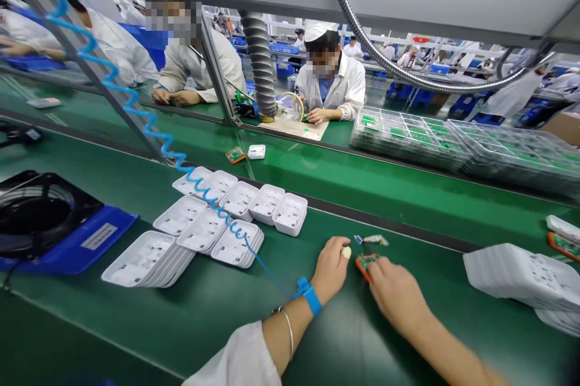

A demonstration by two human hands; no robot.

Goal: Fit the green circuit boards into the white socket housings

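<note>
Right of centre, the right hand [393, 286] holds a green circuit board with an orange edge [366, 265], beside the left hand [334, 262]; stacked white plastic trays [144, 258] sit left of centre.

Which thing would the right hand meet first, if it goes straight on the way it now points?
Probably the left hand, just beyond the orange-edged green circuit board in the right hand, though depth is unclear here.
</note>
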